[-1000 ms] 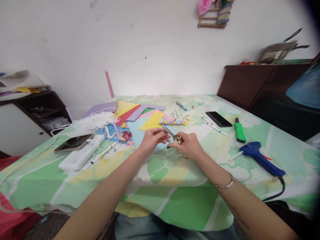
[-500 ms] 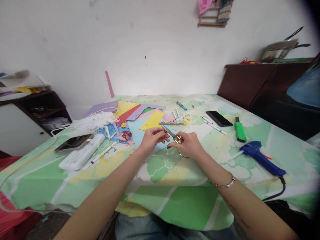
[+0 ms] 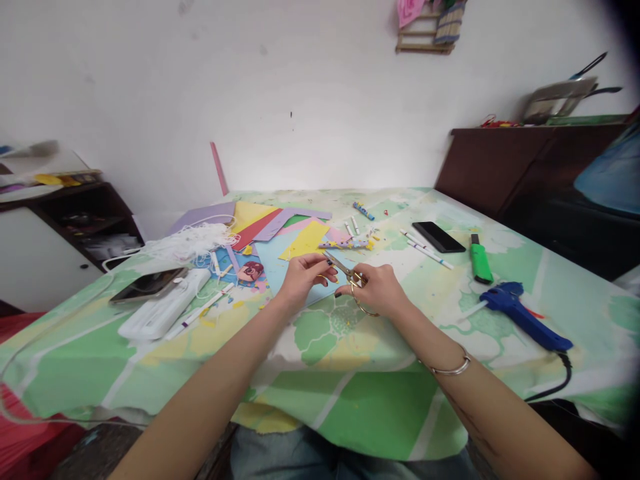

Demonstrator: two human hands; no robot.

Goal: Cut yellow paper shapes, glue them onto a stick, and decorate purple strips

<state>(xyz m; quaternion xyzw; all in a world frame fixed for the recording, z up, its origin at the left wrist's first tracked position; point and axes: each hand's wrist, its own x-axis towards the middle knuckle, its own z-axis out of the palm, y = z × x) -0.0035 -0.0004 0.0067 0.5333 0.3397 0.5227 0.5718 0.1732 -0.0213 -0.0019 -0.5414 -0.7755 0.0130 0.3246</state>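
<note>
My right hand [image 3: 379,288] grips a pair of scissors [image 3: 346,269], its fingers at the gold-coloured handles and the blades aimed up and to the left. Close to the blade tips is my left hand [image 3: 306,277], thumb and forefinger pinched together. Whatever lies in that pinch is too small to make out; a speck of yellow shows by the fingers. Under the left hand is a light blue paper sheet [image 3: 273,267], with a yellow paper piece [image 3: 306,239] just beyond. A decorated purple and yellow strip [image 3: 345,245] lies behind the scissors.
To the right lie a blue glue gun [image 3: 525,319], a green highlighter [image 3: 481,261], a black phone [image 3: 438,237] and white markers [image 3: 429,255]. On the left are tangled white string [image 3: 187,241], a white power strip [image 3: 163,307] and another phone [image 3: 147,285]. Paper scraps dot the patterned tablecloth [image 3: 380,400].
The left fingers have shifted very slightly at the blade tips. The right hand and scissors look almost the same; nothing else on the table has moved.
</note>
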